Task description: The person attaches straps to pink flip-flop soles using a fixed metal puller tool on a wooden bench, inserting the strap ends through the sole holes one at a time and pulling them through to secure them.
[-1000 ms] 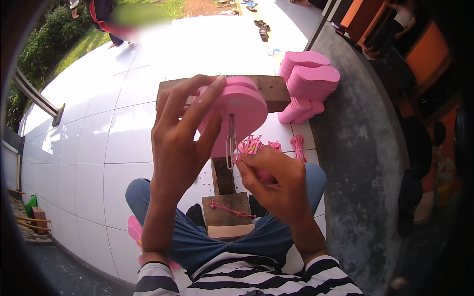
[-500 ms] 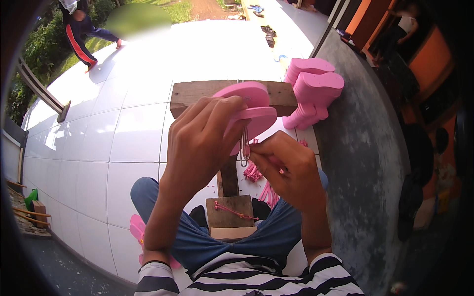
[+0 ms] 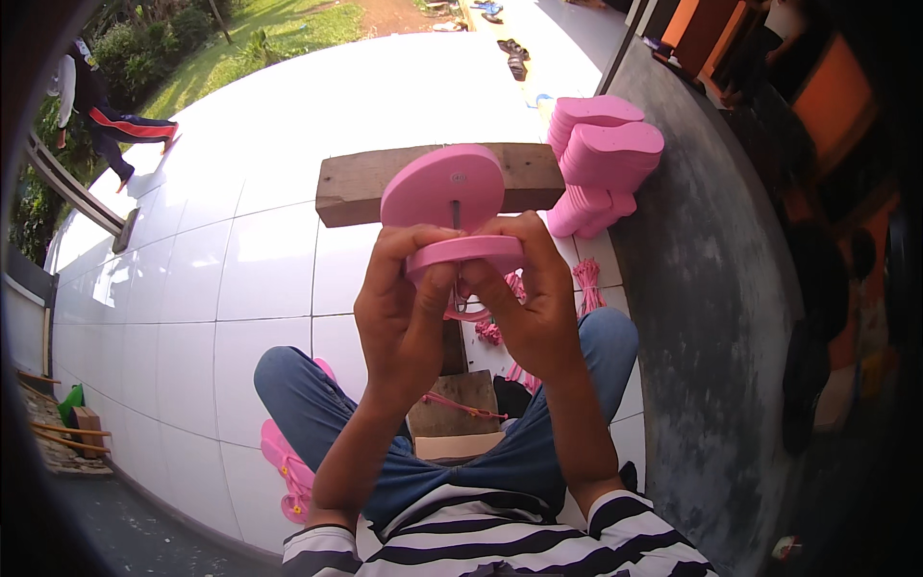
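My left hand [image 3: 396, 313] and my right hand [image 3: 540, 303] both grip a pink foam sole [image 3: 469, 250] in front of the wooden beam, thumbs on its near side and fingers curled over the top. Behind it stands another pink foam face [image 3: 437, 192] with a small round hole mark; whether the two join is hidden. A thin metal rod [image 3: 456, 213] shows between them, and its lower end peeks out under my thumbs. Below my hands, a pink sandal strap [image 3: 461, 405] lies on a small wooden board [image 3: 452, 423] between my legs.
A thick wooden beam [image 3: 346, 188] stands ahead. Stacked pink soles [image 3: 615, 159] rise at its right end, near bundled pink straps [image 3: 588, 286]. Pink sandals [image 3: 286, 471] with straps lie left of my leg. A person [image 3: 111, 125] walks at the far left.
My right hand has come up from the metal rod to the sole, beside my left. The soles have turned to face me more. The person moved further left.
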Motion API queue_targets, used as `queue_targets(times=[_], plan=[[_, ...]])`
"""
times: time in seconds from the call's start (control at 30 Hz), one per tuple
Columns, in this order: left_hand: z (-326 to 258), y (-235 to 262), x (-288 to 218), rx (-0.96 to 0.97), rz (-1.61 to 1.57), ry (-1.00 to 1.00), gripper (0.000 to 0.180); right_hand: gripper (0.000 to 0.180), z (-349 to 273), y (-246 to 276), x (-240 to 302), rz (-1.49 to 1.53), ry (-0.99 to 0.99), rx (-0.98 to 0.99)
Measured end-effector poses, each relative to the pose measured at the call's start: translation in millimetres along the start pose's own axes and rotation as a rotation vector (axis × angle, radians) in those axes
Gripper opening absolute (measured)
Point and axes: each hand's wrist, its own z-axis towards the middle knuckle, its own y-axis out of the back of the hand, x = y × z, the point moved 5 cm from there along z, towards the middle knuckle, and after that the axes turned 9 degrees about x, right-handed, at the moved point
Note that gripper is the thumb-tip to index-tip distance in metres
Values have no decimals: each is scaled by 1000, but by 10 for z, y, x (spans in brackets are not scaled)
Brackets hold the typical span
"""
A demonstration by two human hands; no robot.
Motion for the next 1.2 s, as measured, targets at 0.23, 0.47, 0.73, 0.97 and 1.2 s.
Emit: queue_targets(times=[0.23, 0.47, 0.73, 0.97, 1.2], plan=[[-355, -85, -147, -136, -35, -47, 15, 23, -328, -109, 408, -343, 170, -130], [-555, -135, -136, 166, 328, 222, 26, 36, -906, 105, 202, -85, -235, -121], [-609, -63, -113, 157, 549, 220, 29, 32, -1037, -161, 244, -557, -299, 136], [-547, 52, -210, 140, 855, -238, 30, 28, -1157, -312, -65, 501, -659, 102], [-786, 233, -4, 75, 118, -144, 36, 62, -1348, -553, -656, 1417, -531, -120]])
